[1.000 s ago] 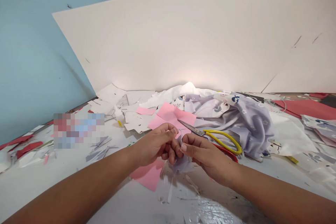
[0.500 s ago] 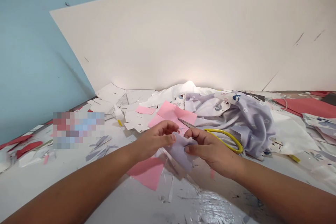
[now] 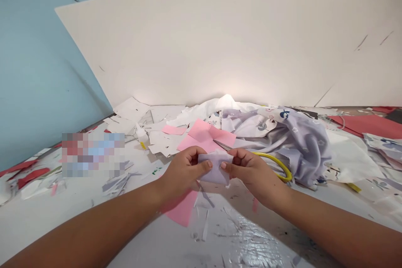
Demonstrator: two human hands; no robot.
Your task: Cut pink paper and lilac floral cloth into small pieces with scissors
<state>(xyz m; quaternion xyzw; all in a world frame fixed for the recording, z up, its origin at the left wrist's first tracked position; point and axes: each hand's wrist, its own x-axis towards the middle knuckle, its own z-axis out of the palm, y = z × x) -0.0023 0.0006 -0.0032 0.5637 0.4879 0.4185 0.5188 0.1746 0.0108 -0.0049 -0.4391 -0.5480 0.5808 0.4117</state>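
Observation:
A small piece of lavender fabric (image 3: 216, 171) is stretched between my two hands above the table. My left hand (image 3: 185, 169) pinches its left side, thumb on top and fingers behind. On the opposite side my right hand (image 3: 254, 173) grips it the same way. Just beyond the hands lie yellow-handled scissors (image 3: 279, 163), partly covered by my right hand, their blades resting near pink paper pieces (image 3: 201, 134). Another pink sheet (image 3: 182, 209) lies below my left hand, partly hidden by the forearm.
Crumpled lavender floral fabric (image 3: 301, 142) is heaped behind the scissors. A small white glue bottle (image 3: 142, 135) stands among white paper scraps (image 3: 163, 142). Red sheets (image 3: 370, 124) lie at the right. A white board (image 3: 220, 42) rises along the table's back, beside a blue wall (image 3: 40, 71).
The lavender fabric, loose and drooping before, is now pulled flatter with a straighter upper edge. My right hand has shifted slightly right, and both hands now hold the sides.

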